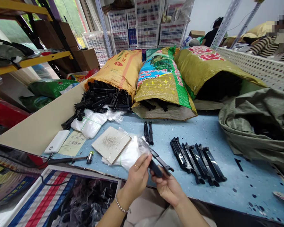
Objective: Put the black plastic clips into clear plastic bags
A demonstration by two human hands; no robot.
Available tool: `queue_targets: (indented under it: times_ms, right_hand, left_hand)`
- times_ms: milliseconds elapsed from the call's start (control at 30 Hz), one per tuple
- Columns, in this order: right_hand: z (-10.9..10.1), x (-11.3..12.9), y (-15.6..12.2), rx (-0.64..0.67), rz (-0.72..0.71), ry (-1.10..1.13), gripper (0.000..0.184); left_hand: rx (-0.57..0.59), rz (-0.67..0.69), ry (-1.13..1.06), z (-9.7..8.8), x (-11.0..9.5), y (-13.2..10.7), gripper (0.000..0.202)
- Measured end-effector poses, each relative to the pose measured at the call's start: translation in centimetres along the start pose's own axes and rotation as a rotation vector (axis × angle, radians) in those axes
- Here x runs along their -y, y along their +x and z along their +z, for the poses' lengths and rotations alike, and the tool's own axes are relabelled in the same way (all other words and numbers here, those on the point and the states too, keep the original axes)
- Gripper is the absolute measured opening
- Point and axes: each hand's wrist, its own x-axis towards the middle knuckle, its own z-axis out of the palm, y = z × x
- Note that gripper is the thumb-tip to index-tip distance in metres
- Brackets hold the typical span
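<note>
My left hand (137, 177) and my right hand (167, 186) meet over the near edge of the blue table (227, 132). Both are closed on one long black plastic part (159, 164). The left fingers pinch its upper end, beside a clear plastic bag (132, 153). The right hand grips the lower end from below. A row of several finished black parts (197, 160) lies to the right of my hands. Two more black parts (148, 133) lie farther back.
Woven sacks (162, 82) spill black parts (99, 99) at the back. A cardboard tile with small screws (111, 144), a white power bank (57, 141) and a screwdriver (68, 160) lie left. A striped sack (68, 198) sits below. A person in stripes (269, 45) sits far right.
</note>
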Motion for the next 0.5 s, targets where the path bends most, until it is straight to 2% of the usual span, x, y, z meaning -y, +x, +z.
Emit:
queue_targets:
  times_ms: [100,167,267,333,400,500]
  right_hand:
    - [0.1,0.1,-0.5,-0.087,-0.107,-0.07,0.019]
    - [0.2,0.4,-1.3,-0.032,-0.07,0.011,0.023]
    - [0.5,0.2,-2.2,0.107,0.03,0.169,0.032]
    - [1.0,-0.2,-2.2,0.122,0.048,0.173,0.031]
    - [1.5,-0.5,-1.8,0.066,0.011,0.063,0.031]
    - [1.9,-0.1,-1.0,-0.132,-0.237,-0.325,0.034]
  left_hand:
    - [0.049,0.071,-0.006,-0.2,-0.6,-0.2,0.063]
    - [0.0,0.027,0.014,-0.6,-0.2,-0.3,0.061]
    - [-0.14,-0.094,0.083,-0.8,0.5,-0.3,0.06]
    - [-0.174,-0.1,0.12,-0.5,0.3,-0.4,0.061]
    - [-0.161,-0.039,0.15,0.1,-0.7,-0.9,0.063]
    - [-0.081,0.095,0.15,0.9,-2.6,-1.9,0.065]
